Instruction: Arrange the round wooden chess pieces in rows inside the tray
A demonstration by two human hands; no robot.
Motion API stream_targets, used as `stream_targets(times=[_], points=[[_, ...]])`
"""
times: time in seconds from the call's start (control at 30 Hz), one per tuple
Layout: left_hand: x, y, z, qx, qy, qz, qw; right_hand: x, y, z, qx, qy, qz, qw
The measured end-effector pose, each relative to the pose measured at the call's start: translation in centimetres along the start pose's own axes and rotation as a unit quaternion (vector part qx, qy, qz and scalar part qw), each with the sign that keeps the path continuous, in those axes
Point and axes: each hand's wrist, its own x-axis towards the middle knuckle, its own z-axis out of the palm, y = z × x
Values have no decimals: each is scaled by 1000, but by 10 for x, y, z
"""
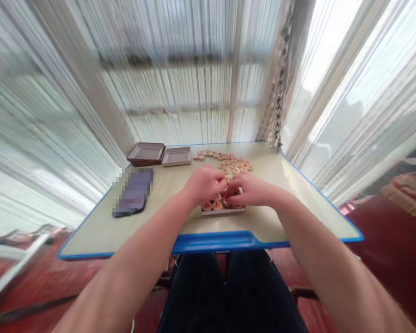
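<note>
Both my hands meet over a small shallow tray (223,211) near the front middle of the table (166,222). The tray holds several round wooden game discs (212,205) with red marks. My left hand (203,184) has its fingers curled and pinches one red-marked disc (215,181) at its tips. My right hand (251,190) is curled too, fingertips down among the discs in the tray; what it holds is hidden. A loose scatter of the same discs (229,163) lies farther back on the table.
The cream table has a blue rim (215,241). At the back left lie a brown box lid (146,153) and a second shallow tray (176,156). A dark flat object (133,195) lies at the left. White curtains hang behind, red floor below.
</note>
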Motion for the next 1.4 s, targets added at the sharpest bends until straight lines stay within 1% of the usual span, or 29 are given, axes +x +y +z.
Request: stream_targets(times=[0.13, 0.3, 0.4, 0.57, 0.73, 0.97, 1.03, 1.23, 1.4], points=[[1, 1, 0, -2, -7, 5, 1000, 0, -2, 2, -7, 0, 3, 1000], [1, 0, 1, 6, -11, -1, 1000, 4, 3, 9, -33, 15, 6, 999], [0, -1, 2, 26, -18, 2, 1000, 6, 3, 12, -46, 16, 16, 999], [0, -2, 1, 72, -31, 9, 997, 8, -3, 11, -74, 23, 5, 997], [-1, -6, 2, 82, -19, 8, 996, 7, -1, 9, -59, 26, 14, 998], [-2, -6, 1, 87, -15, 15, 996, 6, 3, 9, -18, 1, -2, 1000], [-2, -6, 1, 89, -14, 14, 996, 6, 2, 9, -22, -2, -5, 1000], [-2, -6, 1, 97, -16, 23, 995, 8, 4, 11, -64, 24, -34, 997], [-2, -7, 1, 101, -15, 20, 995, 8, 4, 11, -68, 20, -26, 997]])
